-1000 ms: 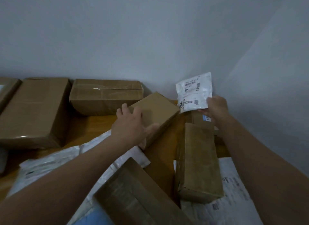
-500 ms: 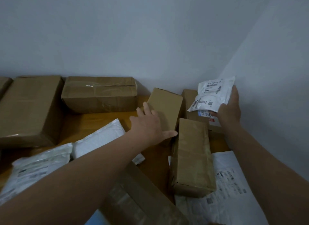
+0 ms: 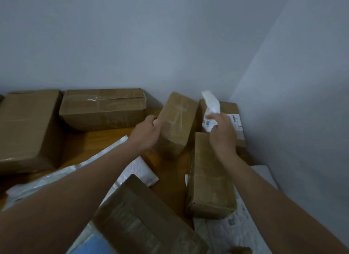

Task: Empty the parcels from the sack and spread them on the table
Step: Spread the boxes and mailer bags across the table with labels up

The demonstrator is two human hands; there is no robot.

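Note:
My left hand (image 3: 146, 132) grips the left side of a small brown box (image 3: 177, 121), which stands tilted on the wooden table (image 3: 90, 142) near the back corner. My right hand (image 3: 222, 132) holds a small white labelled packet (image 3: 212, 106) upright above another brown box (image 3: 234, 119) in the corner. A long brown box (image 3: 209, 180) lies under my right wrist. White padded mailers (image 3: 139, 170) lie under my left forearm. No sack is in view.
Two large taped cartons (image 3: 28, 129) (image 3: 103, 108) stand along the back wall at left. A brown carton (image 3: 143, 219) sits close at the bottom centre. A white printed mailer (image 3: 236, 231) lies at bottom right. Walls close in behind and to the right.
My left hand went from lying flat on the small box to gripping its side and standing it up. My right hand swung the white packet from the right wall toward the middle.

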